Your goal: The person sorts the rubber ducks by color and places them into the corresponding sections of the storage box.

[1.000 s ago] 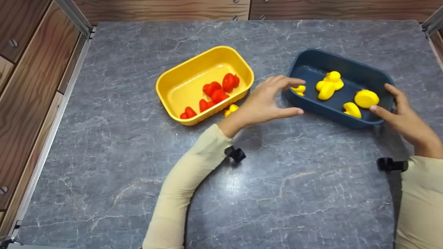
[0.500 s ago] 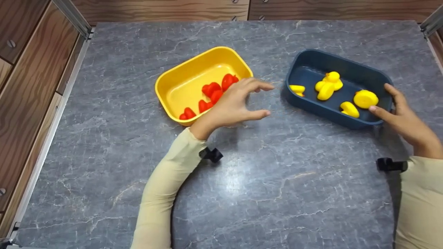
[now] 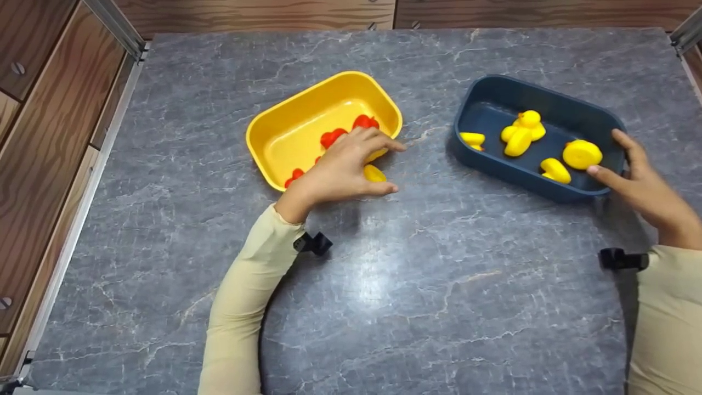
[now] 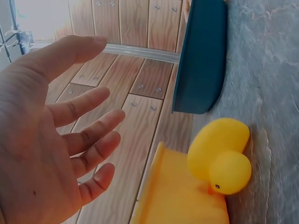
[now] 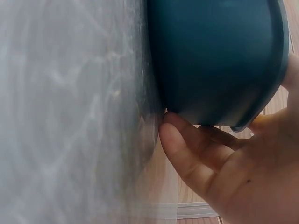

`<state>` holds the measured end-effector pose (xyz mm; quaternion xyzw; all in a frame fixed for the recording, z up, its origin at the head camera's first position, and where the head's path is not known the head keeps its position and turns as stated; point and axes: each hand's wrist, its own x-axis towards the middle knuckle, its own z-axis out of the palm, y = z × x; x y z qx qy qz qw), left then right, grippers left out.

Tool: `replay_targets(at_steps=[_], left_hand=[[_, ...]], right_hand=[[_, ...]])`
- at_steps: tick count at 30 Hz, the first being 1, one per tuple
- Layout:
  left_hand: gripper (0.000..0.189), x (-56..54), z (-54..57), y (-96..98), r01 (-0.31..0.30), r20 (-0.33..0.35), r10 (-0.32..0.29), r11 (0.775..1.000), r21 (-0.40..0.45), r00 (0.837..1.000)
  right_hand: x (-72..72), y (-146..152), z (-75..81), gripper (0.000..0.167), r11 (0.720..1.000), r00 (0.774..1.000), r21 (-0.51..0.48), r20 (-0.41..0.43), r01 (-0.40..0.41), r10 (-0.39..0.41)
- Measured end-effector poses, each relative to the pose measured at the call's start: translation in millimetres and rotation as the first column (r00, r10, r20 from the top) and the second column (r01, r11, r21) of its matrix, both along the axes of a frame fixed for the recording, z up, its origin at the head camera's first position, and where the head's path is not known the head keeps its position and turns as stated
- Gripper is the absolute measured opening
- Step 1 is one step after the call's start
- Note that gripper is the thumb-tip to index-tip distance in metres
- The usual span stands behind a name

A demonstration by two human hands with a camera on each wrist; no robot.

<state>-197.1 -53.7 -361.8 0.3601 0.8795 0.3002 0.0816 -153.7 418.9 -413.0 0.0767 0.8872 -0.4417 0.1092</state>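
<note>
My left hand (image 3: 345, 170) is above the front right edge of the yellow bin (image 3: 296, 112), thumb and fingers spread with nothing between them. Just below it, a yellow rubber duck (image 4: 219, 156) sits on the table against the bin's outer wall; in the head view the hand partly covers this duck (image 3: 375, 174). My right hand (image 3: 647, 192) grips the right end of the dark blue bin (image 3: 510, 178), its thumb over the rim and fingers along the outer wall (image 5: 215, 60). Several yellow ducks (image 3: 582, 154) lie inside the blue bin. Red heart-shaped pieces (image 3: 332, 138) lie in the yellow bin, some hidden by my left hand.
Both bins stand on a grey marbled table (image 3: 439, 307), with a gap between them. Wood-patterned panels (image 3: 258, 15) border the table at the back and along the left side. A small black camera (image 3: 313, 243) is worn on the left wrist.
My left hand has moved left, away from the blue bin to the duck beside the yellow bin. At the blue bin's left end, a duck has tipped over. The right hand keeps its grip.
</note>
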Motion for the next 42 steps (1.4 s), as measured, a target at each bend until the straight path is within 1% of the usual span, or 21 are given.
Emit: replay_targets(at_steps=[5,13,20,27,31,35,38,42], left_hand=[[0.059,-1.3,-0.9,-3.5,-0.02,-0.002,0.02,0.999,-0.037,1.0],[0.056,-6.6,-5.2,-9.6,-0.052,0.002,0.052,0.996,-0.074,0.999],[0.056,-11.1,-11.0,-8.2,-0.063,0.001,0.064,0.987,-0.149,0.998],[0.055,-14.1,-15.3,-7.8,-0.083,0.016,0.087,0.979,-0.185,0.996],[0.054,-15.7,-19.2,-5.7,-0.072,0.029,0.08,0.975,-0.21,0.996],[0.051,-17.1,-25.2,-3.2,-0.059,0.023,0.067,0.969,-0.242,0.998],[0.048,-17.1,-28.7,-2.2,-0.052,0.02,0.06,0.96,-0.276,0.998],[0.046,-16.3,-31.5,-1.2,-0.049,-0.001,0.051,0.946,-0.322,0.999]], right_hand=[[0.3,0,0.9,0.085,1.0,1.0,-0.013,0.0,-0.012,0.012],[-0.5,-1,0.1,0.085,1.0,1.0,0.002,0.008,0.007,-0.007],[0.1,-1,-1.7,0.085,1.0,1.0,-0.001,-0.006,0.014,-0.014],[0.2,0,-1.5,0.084,1.0,1.0,0.002,0.002,0.016,-0.016],[1.0,0,-1.6,0.084,1.0,1.0,-0.006,0.003,0.012,-0.012],[1.0,0,-1.5,0.084,1.0,1.0,-0.013,-0.002,0.007,-0.007],[0.6,0,-1.4,0.085,1.0,1.0,0.004,0.004,0.012,-0.012],[0.1,-1,-1.4,0.085,1.0,1.0,0.015,0.009,0.017,-0.017]])
